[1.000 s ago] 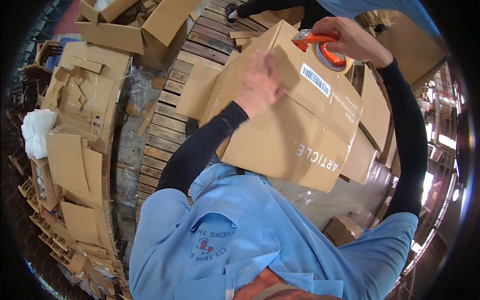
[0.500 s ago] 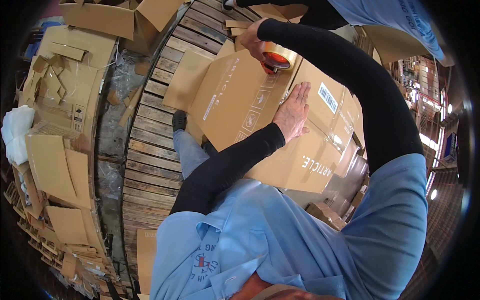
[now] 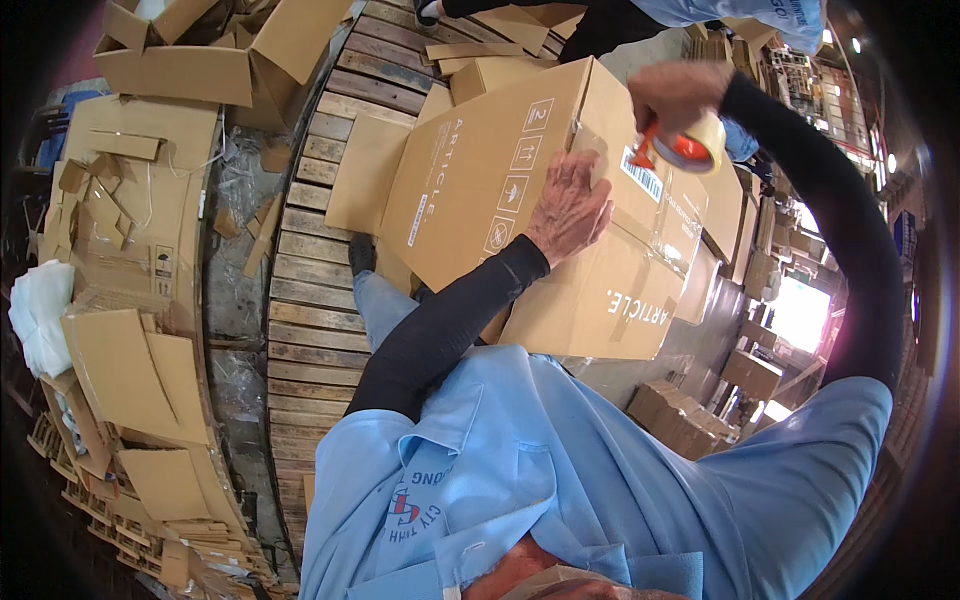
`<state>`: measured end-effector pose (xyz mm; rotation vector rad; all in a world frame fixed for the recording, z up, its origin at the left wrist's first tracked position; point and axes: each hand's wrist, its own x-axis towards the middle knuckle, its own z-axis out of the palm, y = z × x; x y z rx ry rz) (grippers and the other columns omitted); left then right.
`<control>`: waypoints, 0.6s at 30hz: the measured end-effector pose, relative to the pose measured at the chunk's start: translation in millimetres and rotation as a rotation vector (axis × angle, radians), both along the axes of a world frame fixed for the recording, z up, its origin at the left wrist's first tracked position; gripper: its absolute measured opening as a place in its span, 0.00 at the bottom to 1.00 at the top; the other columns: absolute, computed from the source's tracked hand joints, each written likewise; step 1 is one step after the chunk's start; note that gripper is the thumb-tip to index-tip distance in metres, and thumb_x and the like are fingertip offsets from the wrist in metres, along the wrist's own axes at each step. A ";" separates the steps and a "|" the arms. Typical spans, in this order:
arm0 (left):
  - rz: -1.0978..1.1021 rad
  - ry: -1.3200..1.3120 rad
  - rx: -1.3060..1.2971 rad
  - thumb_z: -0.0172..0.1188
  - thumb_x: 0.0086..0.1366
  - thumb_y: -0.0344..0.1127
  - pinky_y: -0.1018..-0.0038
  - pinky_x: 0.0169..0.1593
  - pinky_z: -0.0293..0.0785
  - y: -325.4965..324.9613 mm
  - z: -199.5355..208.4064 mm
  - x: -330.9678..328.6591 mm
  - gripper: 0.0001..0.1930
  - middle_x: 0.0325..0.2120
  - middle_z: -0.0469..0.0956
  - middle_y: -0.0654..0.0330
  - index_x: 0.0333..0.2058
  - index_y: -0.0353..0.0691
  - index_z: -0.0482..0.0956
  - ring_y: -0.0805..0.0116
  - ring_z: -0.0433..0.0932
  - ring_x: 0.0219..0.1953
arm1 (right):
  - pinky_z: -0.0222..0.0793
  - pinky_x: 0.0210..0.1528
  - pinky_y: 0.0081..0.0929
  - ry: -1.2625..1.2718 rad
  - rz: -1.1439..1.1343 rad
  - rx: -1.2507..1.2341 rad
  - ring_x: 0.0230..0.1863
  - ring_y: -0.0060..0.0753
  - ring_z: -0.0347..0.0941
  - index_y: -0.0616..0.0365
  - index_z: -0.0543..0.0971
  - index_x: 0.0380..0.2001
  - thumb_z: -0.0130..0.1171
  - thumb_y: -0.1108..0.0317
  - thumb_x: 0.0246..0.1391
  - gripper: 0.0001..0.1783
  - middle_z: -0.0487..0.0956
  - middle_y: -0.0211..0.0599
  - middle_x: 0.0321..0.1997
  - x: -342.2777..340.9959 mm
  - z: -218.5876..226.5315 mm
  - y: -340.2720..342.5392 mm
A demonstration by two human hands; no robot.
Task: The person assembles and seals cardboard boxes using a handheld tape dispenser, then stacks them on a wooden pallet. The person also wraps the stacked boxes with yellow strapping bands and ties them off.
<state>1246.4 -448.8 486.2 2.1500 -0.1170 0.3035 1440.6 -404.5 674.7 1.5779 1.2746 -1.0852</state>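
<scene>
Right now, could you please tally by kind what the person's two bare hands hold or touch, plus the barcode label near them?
Orange-red handheld tape dispenser, in the right hand: 1
Large brown cardboard carton, under the left hand: 1
White rectangular barcode label, on the carton: 1
Total: 3

A brown cardboard carton [image 3: 455, 205] lies slanted at one o'clock, under the left hand [image 3: 572, 208], with white printing on its faces, a barcode label [image 3: 645, 180] and glints of clear tape [image 3: 671, 251]. At two o'clock, the right hand [image 3: 680, 92] holds an orange tape dispenser [image 3: 690, 148], tilted and slightly blurred, near the label.
</scene>
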 end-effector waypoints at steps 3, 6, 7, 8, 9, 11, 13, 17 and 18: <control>0.186 -0.087 0.256 0.60 0.57 0.55 0.47 0.71 0.41 -13.5 -0.7 7.0 0.34 0.66 0.53 0.34 0.50 0.27 0.73 0.41 0.48 0.71 | 0.76 0.36 0.34 -0.087 0.017 -0.020 0.32 0.41 0.81 0.55 0.86 0.26 0.69 0.69 0.30 0.12 0.83 0.39 0.26 -17.2 -4.0 -21.5; 0.005 0.002 0.428 0.59 0.57 0.57 0.46 0.71 0.40 -18.0 -5.9 32.2 0.37 0.66 0.55 0.35 0.53 0.26 0.70 0.42 0.50 0.70 | 0.77 0.35 0.33 -0.214 0.131 0.112 0.31 0.41 0.82 0.57 0.85 0.22 0.68 0.71 0.27 0.11 0.82 0.40 0.21 -30.1 -40.0 -31.9; -0.059 0.038 0.462 0.58 0.57 0.58 0.46 0.71 0.40 -17.3 -8.8 43.3 0.38 0.65 0.56 0.36 0.54 0.27 0.69 0.43 0.51 0.70 | 0.77 0.36 0.33 -0.248 0.174 -0.003 0.33 0.40 0.81 0.56 0.85 0.22 0.71 0.69 0.25 0.12 0.83 0.38 0.26 -32.0 -53.1 -23.4; -0.116 0.087 0.487 0.58 0.57 0.59 0.46 0.71 0.40 -16.2 -16.3 51.0 0.40 0.64 0.57 0.36 0.55 0.27 0.69 0.44 0.52 0.69 | 0.77 0.38 0.32 -0.269 0.226 -0.125 0.34 0.39 0.81 0.54 0.86 0.21 0.73 0.68 0.24 0.13 0.85 0.36 0.30 -36.5 -70.4 -8.8; -0.073 -0.018 0.481 0.55 0.57 0.62 0.48 0.71 0.40 -21.9 -25.9 50.8 0.44 0.65 0.57 0.37 0.61 0.28 0.62 0.45 0.52 0.69 | 0.77 0.37 0.31 -0.238 0.304 -0.254 0.33 0.37 0.81 0.53 0.86 0.21 0.74 0.68 0.24 0.12 0.85 0.35 0.30 -38.5 -92.7 -9.1; -0.068 -0.118 0.371 0.55 0.58 0.61 0.50 0.71 0.41 -27.5 -54.2 63.2 0.46 0.65 0.57 0.38 0.63 0.29 0.58 0.45 0.53 0.69 | 0.77 0.32 0.30 -0.053 0.464 -0.563 0.29 0.34 0.81 0.48 0.86 0.16 0.73 0.68 0.19 0.11 0.84 0.37 0.24 -42.7 -122.4 3.9; -0.089 -0.226 0.437 0.47 0.62 0.64 0.52 0.72 0.36 -36.9 -46.7 57.9 0.39 0.68 0.53 0.43 0.59 0.34 0.70 0.47 0.48 0.71 | 0.77 0.33 0.32 0.026 0.333 -0.720 0.30 0.36 0.81 0.48 0.87 0.21 0.73 0.67 0.20 0.14 0.84 0.36 0.26 9.5 -169.3 -83.8; -0.279 -0.024 0.764 0.44 0.64 0.64 0.54 0.72 0.38 -7.3 -13.8 66.9 0.35 0.69 0.54 0.50 0.54 0.39 0.77 0.46 0.48 0.71 | 0.76 0.34 0.33 -0.344 -0.080 -0.036 0.32 0.39 0.81 0.58 0.86 0.25 0.72 0.67 0.27 0.15 0.84 0.43 0.29 1.9 -42.8 -86.1; -0.304 -0.095 0.740 0.46 0.63 0.63 0.54 0.71 0.40 -5.9 -14.8 72.2 0.33 0.68 0.55 0.48 0.51 0.41 0.79 0.47 0.49 0.70 | 0.76 0.32 0.32 -0.333 -0.185 0.064 0.30 0.38 0.80 0.61 0.86 0.25 0.72 0.68 0.29 0.14 0.84 0.44 0.28 -7.9 -11.7 -89.9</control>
